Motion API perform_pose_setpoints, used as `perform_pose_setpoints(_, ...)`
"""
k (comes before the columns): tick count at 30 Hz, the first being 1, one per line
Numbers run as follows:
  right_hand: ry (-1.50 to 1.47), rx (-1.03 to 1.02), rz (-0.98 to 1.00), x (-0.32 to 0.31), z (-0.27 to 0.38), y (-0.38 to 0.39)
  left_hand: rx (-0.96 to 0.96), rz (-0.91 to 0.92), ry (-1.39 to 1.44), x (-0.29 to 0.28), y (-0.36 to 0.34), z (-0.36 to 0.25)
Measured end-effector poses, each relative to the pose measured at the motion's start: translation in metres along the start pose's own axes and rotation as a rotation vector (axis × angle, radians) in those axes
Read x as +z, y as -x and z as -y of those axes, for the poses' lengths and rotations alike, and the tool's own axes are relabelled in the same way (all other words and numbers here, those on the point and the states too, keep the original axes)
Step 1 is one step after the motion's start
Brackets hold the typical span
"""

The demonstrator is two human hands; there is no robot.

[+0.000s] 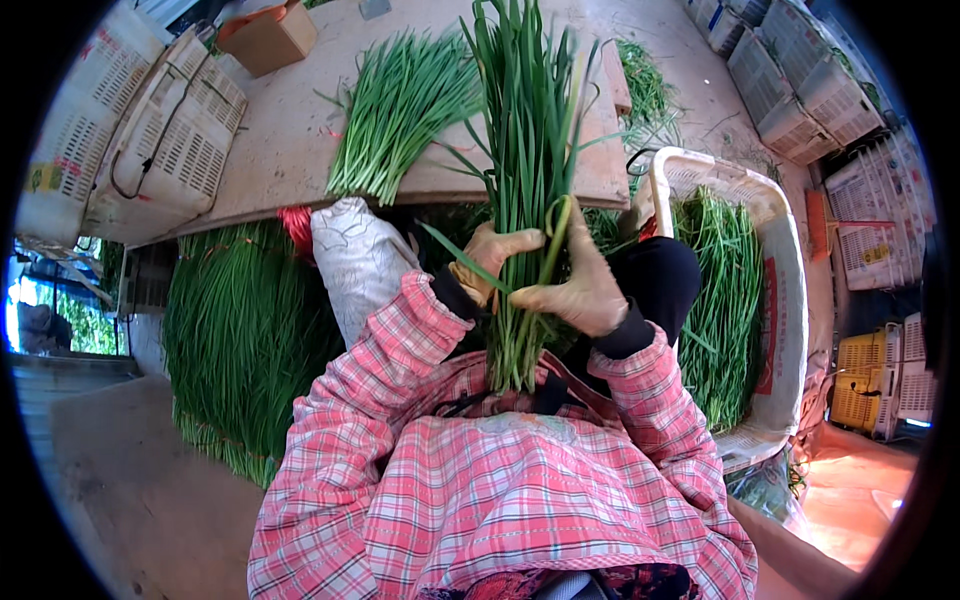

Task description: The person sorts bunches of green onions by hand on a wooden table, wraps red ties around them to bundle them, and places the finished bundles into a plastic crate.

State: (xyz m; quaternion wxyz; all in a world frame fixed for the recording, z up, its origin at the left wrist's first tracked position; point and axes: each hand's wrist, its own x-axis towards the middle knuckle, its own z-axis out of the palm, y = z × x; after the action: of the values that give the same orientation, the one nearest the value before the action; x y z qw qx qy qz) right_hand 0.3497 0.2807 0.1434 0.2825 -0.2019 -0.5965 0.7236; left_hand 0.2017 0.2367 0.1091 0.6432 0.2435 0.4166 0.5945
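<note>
A tall bunch of garlic chives point(525, 150) stands upright over my lap, leaf tips pointing away and pale cut ends near my pink plaid sleeves. My left hand point(488, 262), in a tan glove, is wrapped round its lower stalks from the left. On the other side my right hand point(585, 285), gloved too, has thumb and forefinger closed on a yellowish-green chive leaf point(556, 240) at the bunch's edge. One loose blade slants out past my left hand. Another pile of chives point(405, 110) lies on the low table just beyond.
The pale low table point(270, 165) carries a cardboard box point(267, 40). A large stack of chives point(240, 340) stands at my left, beside a white woven sack point(358, 260). At right, a white plastic basket point(785, 300) holds more chives. Slatted crates point(165, 140) line both sides.
</note>
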Motion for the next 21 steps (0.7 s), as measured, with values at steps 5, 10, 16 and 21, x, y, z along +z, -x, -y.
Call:
perform_pose_setpoints(5,0.500,-0.149,-0.141,0.006,-0.043,-0.002,0.007,-0.114,-0.046,-0.004,-0.003,0.014)
perform_pose_setpoints(10,0.024,-0.095,-0.303,-0.003,-0.033,-0.010,0.074,-0.122,-0.132,-0.003,-0.002,0.000)
perform_pose_setpoints(16,0.123,-0.272,-0.236,-0.016,-0.011,-0.038,0.380,-0.089,-0.217,0.027,-0.017,-0.041)
perform_pose_setpoints(21,0.352,-0.605,-0.212,-0.036,0.057,-0.081,0.802,0.024,-0.415,0.058,-0.054,-0.097)
